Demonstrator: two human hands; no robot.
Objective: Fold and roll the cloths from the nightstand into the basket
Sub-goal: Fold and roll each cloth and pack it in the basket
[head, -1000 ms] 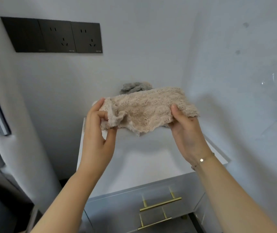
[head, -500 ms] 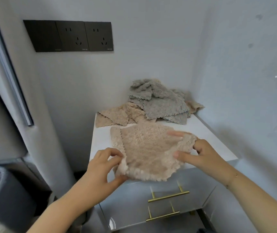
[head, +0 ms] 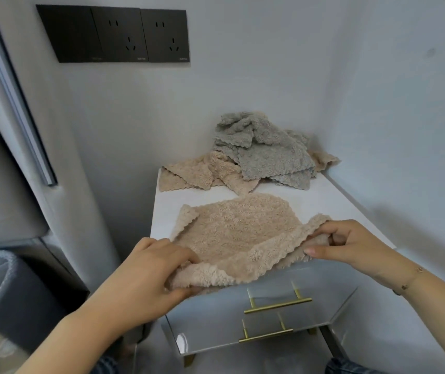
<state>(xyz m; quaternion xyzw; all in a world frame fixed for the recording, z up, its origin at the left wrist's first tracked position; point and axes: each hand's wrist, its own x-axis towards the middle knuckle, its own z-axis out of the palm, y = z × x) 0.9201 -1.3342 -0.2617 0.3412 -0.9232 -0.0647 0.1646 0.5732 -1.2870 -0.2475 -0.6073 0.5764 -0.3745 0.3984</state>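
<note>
Step in hand: first fold on one cloth. The beige fleece cloth lies spread on the front half of the white nightstand top, its near edge hanging just over the front lip above the brass drawer handles. Left hand grips the near-left corner, fingers curled on top and thumb underneath; right hand pinches the near-right corner, which is lifted clear of the top. Both grips are closed on the same cloth, nothing else held. The far-left corner is curled up, so the cloth isn't fully flat. Next move, as I read it: carry the two near corners away to the far edge, line up the scalloped hems, press flat, then roll. Watch that curled corner, it may skew the fold. The remaining pile of grey and beige cloths sits at the back against the wall, untouched. A dark grey basket stands low left beside the nightstand; no rolled cloths visible in it.
</note>
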